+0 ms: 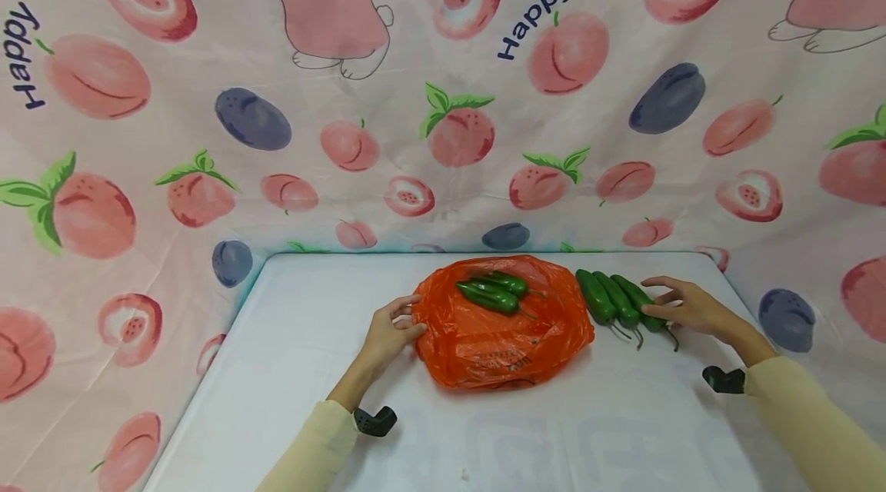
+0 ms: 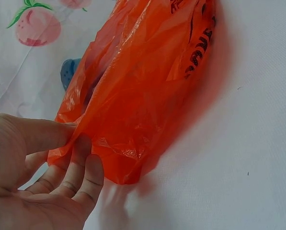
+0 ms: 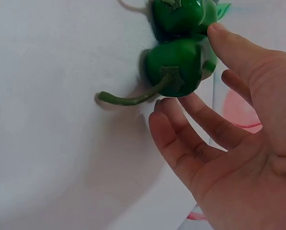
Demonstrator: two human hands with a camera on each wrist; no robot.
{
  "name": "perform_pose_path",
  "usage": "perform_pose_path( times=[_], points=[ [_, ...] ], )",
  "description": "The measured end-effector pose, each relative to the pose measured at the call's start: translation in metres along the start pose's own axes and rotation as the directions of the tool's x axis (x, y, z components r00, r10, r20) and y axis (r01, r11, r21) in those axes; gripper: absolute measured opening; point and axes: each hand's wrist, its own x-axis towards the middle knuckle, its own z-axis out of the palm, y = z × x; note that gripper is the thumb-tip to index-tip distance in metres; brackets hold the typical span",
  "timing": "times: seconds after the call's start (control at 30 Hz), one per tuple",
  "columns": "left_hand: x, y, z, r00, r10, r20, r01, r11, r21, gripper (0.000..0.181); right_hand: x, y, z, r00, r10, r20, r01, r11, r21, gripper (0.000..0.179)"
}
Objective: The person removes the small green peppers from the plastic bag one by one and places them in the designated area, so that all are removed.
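Observation:
An orange-red plastic bag (image 1: 484,350) lies spread on the white table, with a few green peppers (image 1: 491,296) on top of it. My left hand (image 1: 389,334) holds the bag's left edge. In the left wrist view, thumb and fingers pinch the thin plastic (image 2: 128,110). To the right of the bag, three long green peppers (image 1: 597,298) lie side by side, stems toward me. My right hand (image 1: 685,306) is at the rightmost pepper (image 3: 174,67), its loosely bent thumb and fingers on either side of it. The fingertips touch or nearly touch the pepper.
The white table (image 1: 304,300) meets a fruit-patterned cloth (image 1: 388,223) at its back and sides. Dark print shows on the bag's front. A black device (image 1: 376,421) sits at the left wrist, and another black device (image 1: 723,380) at the right.

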Motion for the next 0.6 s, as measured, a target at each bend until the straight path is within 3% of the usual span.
perform_pose_path(
  times=[0.2,0.43,0.6],
  points=[
    [0.000,0.003,0.000,1.000,-0.015,-0.006,0.015,1.000,0.017,0.055,-0.006,-0.007,-0.007,0.999,0.003,0.044,-0.003,1.000,-0.014,0.069],
    [-0.011,0.019,0.004,1.000,-0.006,-0.005,0.006,0.999,0.033,0.053,-0.013,-0.015,-0.015,0.998,0.006,0.058,-0.001,0.996,-0.085,0.070],
    [-0.003,0.007,0.002,1.000,-0.012,-0.008,0.012,0.999,0.040,0.054,-0.016,-0.018,-0.017,0.999,-0.040,0.013,0.042,0.988,-0.148,0.069]
  ],
)
